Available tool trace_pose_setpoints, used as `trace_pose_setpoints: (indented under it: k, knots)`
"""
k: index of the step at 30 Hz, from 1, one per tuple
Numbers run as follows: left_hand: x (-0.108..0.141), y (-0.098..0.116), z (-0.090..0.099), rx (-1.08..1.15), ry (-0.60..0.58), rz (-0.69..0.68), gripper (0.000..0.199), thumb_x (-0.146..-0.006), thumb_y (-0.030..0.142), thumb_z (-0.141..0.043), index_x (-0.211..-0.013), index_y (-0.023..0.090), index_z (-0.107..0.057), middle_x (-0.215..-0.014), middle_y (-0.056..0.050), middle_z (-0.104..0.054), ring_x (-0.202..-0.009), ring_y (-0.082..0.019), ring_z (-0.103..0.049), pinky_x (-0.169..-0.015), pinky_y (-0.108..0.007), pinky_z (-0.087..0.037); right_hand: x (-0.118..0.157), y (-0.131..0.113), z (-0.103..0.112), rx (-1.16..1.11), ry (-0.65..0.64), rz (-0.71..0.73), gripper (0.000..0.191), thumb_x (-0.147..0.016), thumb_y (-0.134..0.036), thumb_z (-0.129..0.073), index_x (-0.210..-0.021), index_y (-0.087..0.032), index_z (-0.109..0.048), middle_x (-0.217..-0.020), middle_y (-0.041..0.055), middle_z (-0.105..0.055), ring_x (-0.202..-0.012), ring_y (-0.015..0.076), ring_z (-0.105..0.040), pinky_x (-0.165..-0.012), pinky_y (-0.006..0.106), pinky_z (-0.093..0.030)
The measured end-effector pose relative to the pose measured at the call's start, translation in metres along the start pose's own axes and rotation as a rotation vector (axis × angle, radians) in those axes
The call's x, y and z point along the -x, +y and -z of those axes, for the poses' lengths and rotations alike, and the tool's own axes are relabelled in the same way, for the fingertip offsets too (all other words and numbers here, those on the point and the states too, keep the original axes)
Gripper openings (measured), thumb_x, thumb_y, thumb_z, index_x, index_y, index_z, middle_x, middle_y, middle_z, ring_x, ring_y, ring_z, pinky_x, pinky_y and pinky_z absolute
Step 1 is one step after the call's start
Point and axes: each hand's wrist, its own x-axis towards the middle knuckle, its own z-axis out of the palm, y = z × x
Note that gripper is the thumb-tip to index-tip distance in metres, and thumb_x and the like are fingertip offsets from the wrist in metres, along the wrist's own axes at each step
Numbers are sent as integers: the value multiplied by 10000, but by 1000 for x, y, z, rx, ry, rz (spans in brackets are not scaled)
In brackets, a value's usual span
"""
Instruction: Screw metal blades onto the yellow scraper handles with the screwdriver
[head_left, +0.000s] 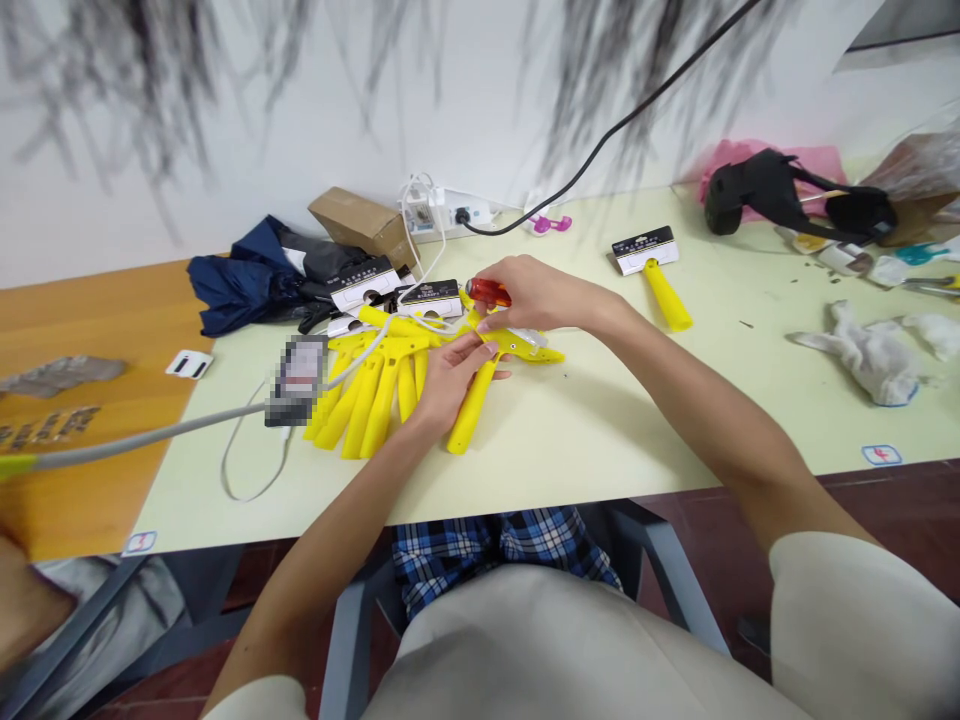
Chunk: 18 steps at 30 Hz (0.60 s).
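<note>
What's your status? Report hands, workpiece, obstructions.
Right hand gripping red handle. Left hand holding yellow piece, handle toward near table edge. White cable across yellow pile alongside.

The pale table (600,430) has lots of stuff on it. Yellow handles (383,410) lie in a heap left of the middle. Behind them are a dark blue bundle (244,285), a brown box (364,226) and a white power strip (442,212). One more yellow handle (667,297) lies on the right, with a black and white card (643,250) at its top. Farther right, a black thing with straps (765,190) sits by a pink bag (817,160). Crumpled white things (870,355) lie nearer the front. On the left is an orange table top (97,500) with a grey strip (67,375) on it
</note>
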Motion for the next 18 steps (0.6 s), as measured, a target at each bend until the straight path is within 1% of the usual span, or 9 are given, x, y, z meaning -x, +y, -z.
trace_pose_setpoints:
  k: [3,5,10,14,18]
  knots:
    - [2,0,-2,6,-22,0,346,-838,421,-988,-1060,195,-848,-961,-34,-790,-1008,-260,-853,-934,-405,-746,1,2,4,-21,-8,9,189,-866,-195,-812,-926,-187,-633,-842,-5,-611,-752,160,-480,-727,334,-324]
    - [3,0,-3,0,-37,8,321,-848,417,-977,-1036,194,-843,-977,-41,-803,-1020,-264,-854,-936,-400,-745,2,2,7,-34,-34,17,159,-857,-179,-812,-923,-178,-666,-838,-2,-617,-762,161,-493,-736,331,-331]
    - [5,1,-7,22,-65,13,318,-849,396,-977,-1053,188,-850,-1096,-78,-842,-1030,-274,-859,-923,-409,-747,4,1,13,-61,-107,53,47,-877,-163,-766,-904,-168,-728,-823,-2,-648,-746,155,-500,-745,328,-343]
    - [7,2,-6,27,-71,21,334,-846,397,-980,-1080,196,-852,-1147,-85,-854,-1061,-283,-860,-932,-409,-746,6,1,14,-75,-134,72,78,-892,-161,-757,-969,-160,-772,-839,2,-677,-740,153,-513,-735,327,-357]
    - [7,3,-6,28,-76,25,367,-841,417,-985,-1091,187,-846,-1132,-91,-861,-1056,-292,-864,-947,-430,-745,6,1,15,-98,-130,90,85,-901,-146,-755,-981,-154,-782,-855,7,-691,-741,149,-514,-716,319,-356]
